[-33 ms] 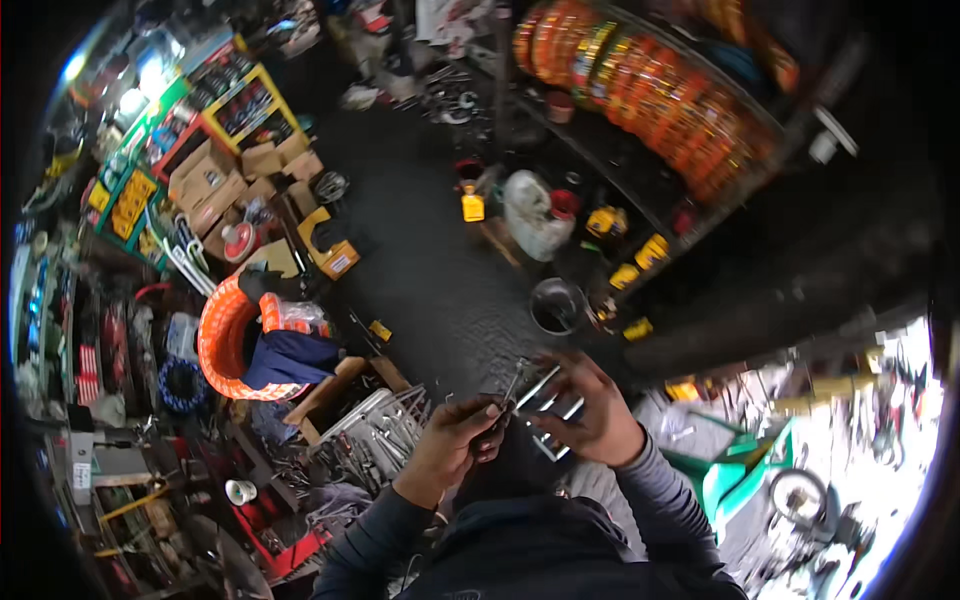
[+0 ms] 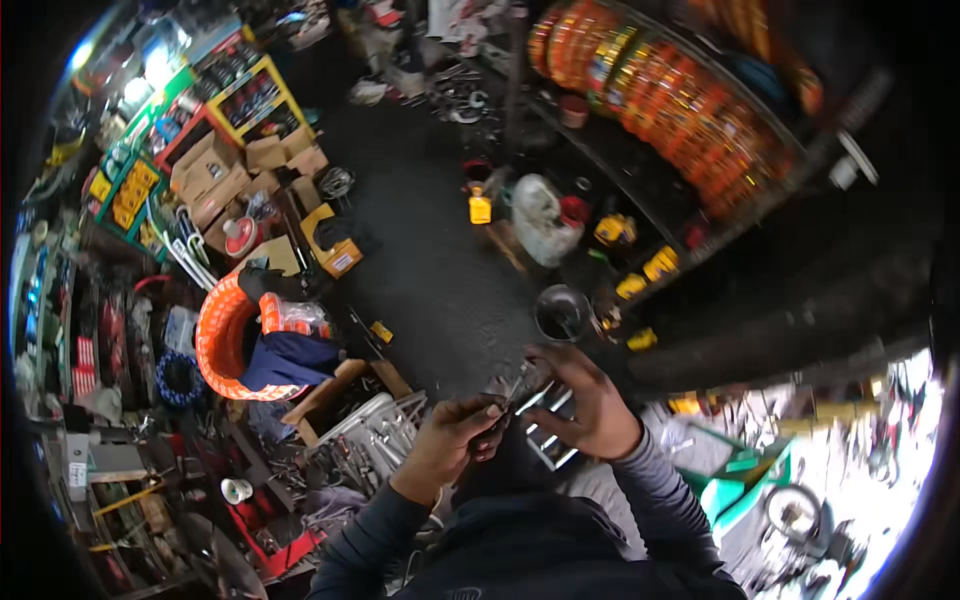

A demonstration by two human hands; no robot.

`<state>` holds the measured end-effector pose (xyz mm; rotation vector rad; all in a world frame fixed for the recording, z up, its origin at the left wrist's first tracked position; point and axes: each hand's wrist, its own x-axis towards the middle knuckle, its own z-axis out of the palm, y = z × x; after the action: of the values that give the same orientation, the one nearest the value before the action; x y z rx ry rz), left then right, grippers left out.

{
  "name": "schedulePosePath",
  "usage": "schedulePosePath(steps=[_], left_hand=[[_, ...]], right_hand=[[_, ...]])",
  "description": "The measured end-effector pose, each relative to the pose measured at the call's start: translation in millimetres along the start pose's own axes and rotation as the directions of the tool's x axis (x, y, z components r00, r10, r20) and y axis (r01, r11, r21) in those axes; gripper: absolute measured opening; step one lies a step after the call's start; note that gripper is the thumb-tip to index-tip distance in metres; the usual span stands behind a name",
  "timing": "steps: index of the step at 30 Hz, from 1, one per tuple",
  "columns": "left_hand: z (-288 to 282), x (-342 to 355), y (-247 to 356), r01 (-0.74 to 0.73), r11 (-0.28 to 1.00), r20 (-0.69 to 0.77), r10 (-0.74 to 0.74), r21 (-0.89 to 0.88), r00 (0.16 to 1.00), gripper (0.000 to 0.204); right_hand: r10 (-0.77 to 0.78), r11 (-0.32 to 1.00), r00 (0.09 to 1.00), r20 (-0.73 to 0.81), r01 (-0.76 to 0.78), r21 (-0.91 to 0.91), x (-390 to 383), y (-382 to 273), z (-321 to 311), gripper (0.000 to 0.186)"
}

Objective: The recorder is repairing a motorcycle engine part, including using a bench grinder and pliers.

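Note:
My left hand (image 2: 458, 440) is closed, thumb and fingers pinching a small, thin silver metal part (image 2: 517, 383) that points up and to the right. Its exact kind is too small and blurred to make out. My right hand (image 2: 590, 405) is just to the right, thumb and forefinger apart and curved around the space beside that part. No object shows clearly in its grasp. Shiny silver bars (image 2: 553, 447) of a frame-like metal thing show between and below the hands, partly covered by the right fingers. Whether the right hand touches them, I cannot tell.
A dark round bowl (image 2: 562, 312) stands on the floor beyond my right hand. Left of my hands are a tray of wrenches (image 2: 385, 430) and an orange-wrapped tire (image 2: 215, 335). Cardboard boxes (image 2: 208, 175) lie farther left. A rack holds orange-wrapped tires (image 2: 690, 125) at far right.
The right hand's forefinger has lifted and spread away from its thumb, showing more of the silver bars. My left hand keeps its pinch. The whole view has shifted slightly.

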<state>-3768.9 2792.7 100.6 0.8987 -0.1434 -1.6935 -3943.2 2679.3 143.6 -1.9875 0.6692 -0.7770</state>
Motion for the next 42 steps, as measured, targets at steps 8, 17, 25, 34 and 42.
schedulePosePath(steps=[8, 17, 25, 34, 42], left_hand=[[-125, 271, 190, -0.240, 0.574, 0.113, 0.248, 0.783, 0.962, 0.021], [-189, 476, 530, -0.329, -0.074, 0.327, 0.442, 0.941, 0.836, 0.018], [-300, 597, 819, -0.262, 0.058, 0.148, 0.699, 0.963, 0.699, 0.023], [-458, 791, 1144, -0.283, -0.045, 0.239, 0.674, 0.958, 0.699, 0.021], [-572, 1007, 1437, -0.369, -0.100, 0.378, 0.381, 0.924, 0.843, 0.023]], right_hand=[[0.027, 1.000, 0.944, 0.327, -0.027, -0.004, 297, 223, 64, 0.010], [-0.099, 0.990, 0.830, 0.548, 0.137, -0.028, 716, 299, 109, 0.019], [-0.228, 0.960, 0.625, 0.746, 0.274, 0.064, 1088, 312, 251, 0.015], [-0.187, 0.931, 0.653, 0.734, 0.357, -0.081, 1433, 388, 403, 0.026], [0.034, 0.985, 0.741, 0.671, 0.090, -0.149, 1725, 503, 476, 0.031]])
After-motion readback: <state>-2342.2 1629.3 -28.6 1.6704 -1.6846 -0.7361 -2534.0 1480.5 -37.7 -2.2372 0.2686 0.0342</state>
